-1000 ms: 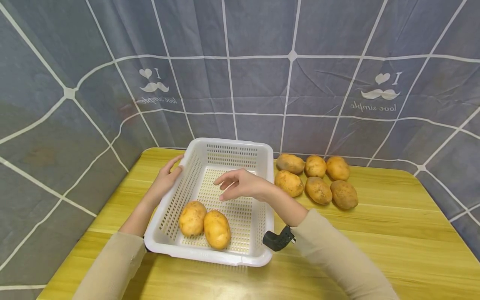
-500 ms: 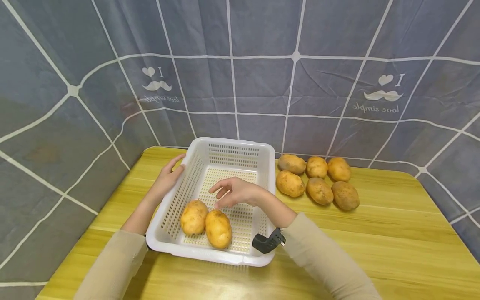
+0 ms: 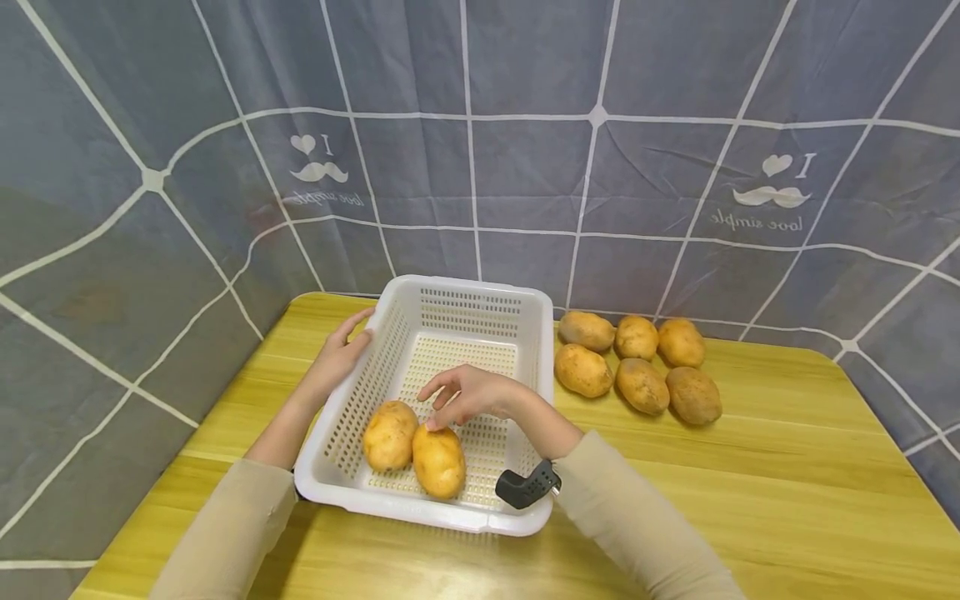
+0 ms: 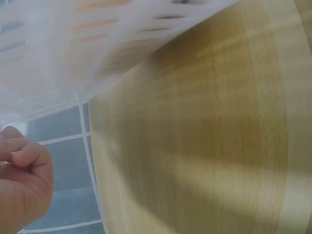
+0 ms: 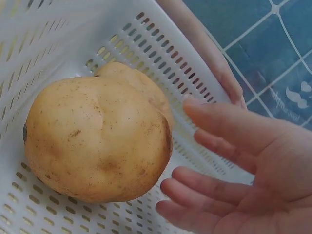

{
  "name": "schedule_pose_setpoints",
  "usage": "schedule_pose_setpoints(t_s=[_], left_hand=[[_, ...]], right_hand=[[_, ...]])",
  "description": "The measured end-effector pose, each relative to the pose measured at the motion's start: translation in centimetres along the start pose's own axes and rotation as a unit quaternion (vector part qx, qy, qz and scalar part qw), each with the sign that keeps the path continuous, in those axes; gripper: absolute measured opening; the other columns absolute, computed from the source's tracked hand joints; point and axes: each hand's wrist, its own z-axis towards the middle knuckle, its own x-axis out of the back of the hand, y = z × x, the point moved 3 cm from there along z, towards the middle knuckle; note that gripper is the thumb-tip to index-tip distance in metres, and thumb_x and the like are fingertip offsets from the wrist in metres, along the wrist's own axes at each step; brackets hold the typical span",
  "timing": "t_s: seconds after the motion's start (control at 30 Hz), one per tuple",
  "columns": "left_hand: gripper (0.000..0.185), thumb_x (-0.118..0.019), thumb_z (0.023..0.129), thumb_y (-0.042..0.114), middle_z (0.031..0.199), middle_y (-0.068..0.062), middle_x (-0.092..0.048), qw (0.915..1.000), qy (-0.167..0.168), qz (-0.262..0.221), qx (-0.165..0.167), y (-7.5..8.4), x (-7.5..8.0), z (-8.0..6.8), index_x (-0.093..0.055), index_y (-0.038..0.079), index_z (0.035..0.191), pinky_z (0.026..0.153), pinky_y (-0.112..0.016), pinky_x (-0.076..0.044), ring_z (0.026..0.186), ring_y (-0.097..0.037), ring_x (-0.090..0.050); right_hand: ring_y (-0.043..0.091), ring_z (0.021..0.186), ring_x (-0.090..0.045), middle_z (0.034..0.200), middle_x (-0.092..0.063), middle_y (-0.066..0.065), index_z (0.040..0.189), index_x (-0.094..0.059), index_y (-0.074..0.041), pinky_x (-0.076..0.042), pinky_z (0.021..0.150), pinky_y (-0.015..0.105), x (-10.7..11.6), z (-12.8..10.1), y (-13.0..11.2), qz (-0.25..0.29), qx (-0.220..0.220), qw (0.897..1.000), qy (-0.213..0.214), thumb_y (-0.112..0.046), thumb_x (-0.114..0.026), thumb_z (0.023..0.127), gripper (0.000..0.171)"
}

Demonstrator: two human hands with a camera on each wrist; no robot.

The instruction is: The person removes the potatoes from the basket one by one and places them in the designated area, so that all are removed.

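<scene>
A white perforated plastic basket (image 3: 420, 515) sits on the table with two yellow potatoes in its near part. My left hand (image 3: 335, 360) holds the left rim; in the left wrist view that hand (image 4: 24, 180) has bent fingers by the basket wall (image 4: 48, 63). Over the basket floor, my right hand (image 3: 474, 393) reaches down with loosely spread fingers, its thumb at the top end of the right-hand potato (image 3: 439, 467). The left-hand potato (image 3: 390, 437) lies against it. Seen from the right wrist, a gap shows between the fingers (image 5: 200, 195) and the large potato (image 5: 97, 141).
Several more potatoes (image 3: 641, 385) lie in two rows on the wooden table (image 3: 787, 467), just right of the basket. A grey curtain with white lines (image 3: 525, 167) hangs behind the table and along its sides. A black device (image 3: 525, 486) is strapped to the right wrist.
My right hand has moved down and slightly left, from above the basket's middle to the right-hand potato's top end. The left hand stays on the rim, and the view has shifted slightly.
</scene>
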Motion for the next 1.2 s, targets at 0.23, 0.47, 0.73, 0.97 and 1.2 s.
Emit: schedule_pose_setpoints(t_s=[0.23,0.47,0.73,0.97,1.2], left_hand=[[0.053,-0.039,0.101,0.028,0.114,-0.034,-0.052,0.9999,-0.003,0.005,-0.011,0.0,0.0,0.2,-0.023,0.014,0.149,0.063,-0.029,-0.054,0.071,-0.013,-0.063],[0.053,-0.039,0.101,0.029,0.118,-0.034,-0.05,1.0,-0.004,0.001,-0.002,-0.1,0.1,0.1,-0.022,0.015,0.149,0.063,-0.029,-0.054,0.073,-0.013,-0.063],[0.053,-0.039,0.101,0.03,0.122,-0.032,-0.049,1.0,-0.008,0.003,-0.001,0.1,0.0,0.0,-0.023,0.018,0.15,0.064,-0.03,-0.055,0.077,-0.017,-0.064],[0.052,-0.039,0.101,0.031,0.123,-0.031,-0.049,0.9999,-0.013,0.004,-0.002,-0.1,0.0,0.1,-0.023,0.019,0.149,0.065,-0.03,-0.055,0.078,-0.017,-0.064],[0.052,-0.039,0.101,0.031,0.123,-0.031,-0.049,0.9999,-0.012,0.002,0.001,0.0,0.0,0.0,-0.023,0.02,0.149,0.065,-0.03,-0.055,0.079,-0.018,-0.064]], right_hand=[[0.012,0.063,-0.05,0.097,-0.059,0.008,0.115,-0.063,-0.003,-0.047,0.059,0.027,-0.3,0.1,0.6,-0.027,-0.002,0.999,-0.018,-0.007,-0.076,0.076,0.041],[0.013,0.071,-0.056,0.096,-0.061,0.008,0.114,-0.063,-0.003,-0.052,0.065,0.035,-0.8,0.1,0.6,-0.039,-0.003,0.998,-0.052,-0.006,-0.075,0.077,0.039],[0.015,0.077,-0.057,0.098,-0.059,0.007,0.113,-0.063,-0.006,-0.053,0.067,0.034,-0.8,0.1,0.8,-0.05,-0.008,0.996,-0.07,-0.008,-0.075,0.077,0.038],[0.014,0.077,-0.056,0.099,-0.057,0.007,0.112,-0.064,-0.008,-0.053,0.066,0.033,-0.9,0.0,0.7,-0.049,-0.008,0.996,-0.079,-0.006,-0.076,0.076,0.038],[0.016,0.087,-0.058,0.103,-0.058,0.009,0.116,-0.063,-0.011,-0.054,0.071,0.036,-1.1,-0.2,0.8,-0.058,-0.006,0.993,-0.105,-0.003,-0.077,0.074,0.045]])
